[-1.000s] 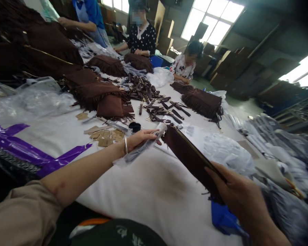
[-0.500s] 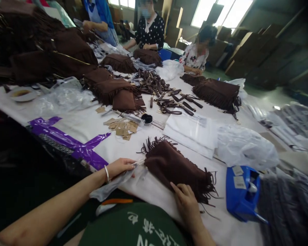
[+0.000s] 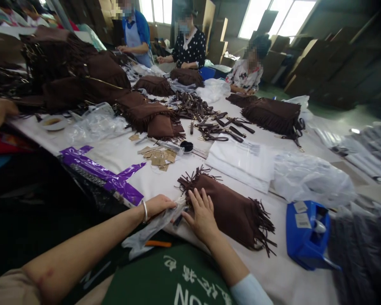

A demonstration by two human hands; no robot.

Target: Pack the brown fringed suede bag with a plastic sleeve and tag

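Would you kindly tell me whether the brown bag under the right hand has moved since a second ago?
Yes, down and leftward against the blue dispenser: then held up, overlapping it in view, the bag now lies flat to its left.

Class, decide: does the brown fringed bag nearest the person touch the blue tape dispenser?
Apart. The head view shows a strip of white table between the brown fringed bag and the blue tape dispenser.

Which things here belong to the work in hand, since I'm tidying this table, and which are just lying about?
In hand:
- clear plastic sleeve, held by the left hand
- fringed brown bag, under the right hand

Apparently just lying about, untouched:
- tan tags
- blue dispenser
- purple tape
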